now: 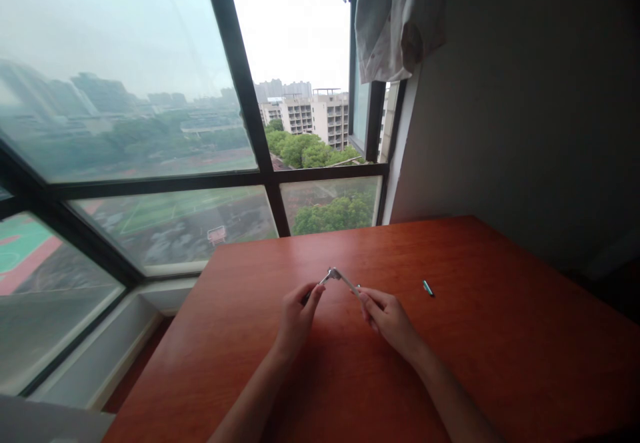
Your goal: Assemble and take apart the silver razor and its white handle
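Note:
Both my hands hold a slim silver two-legged tool (pixel 335 274) above the table, its legs spread in an upside-down V with the joined top pointing away from me. It resembles a drawing compass, but is too small to tell for sure. My left hand (pixel 298 313) pinches the left leg between thumb and fingers; a dark part shows at the grip. My right hand (pixel 388 316) is closed on the lower end of the right leg. The ends inside my fingers are hidden. A small teal and dark stick-like piece (pixel 429 288) lies on the table, right of my right hand.
The reddish-brown wooden table (pixel 500 356) reaches to the window wall. Dark window frames (pixel 210 180) stand behind it and to the left, with one sash (pixel 371 120) open. A pale cloth (pixel 385 23) hangs at upper right, beside a grey wall (pixel 500 110).

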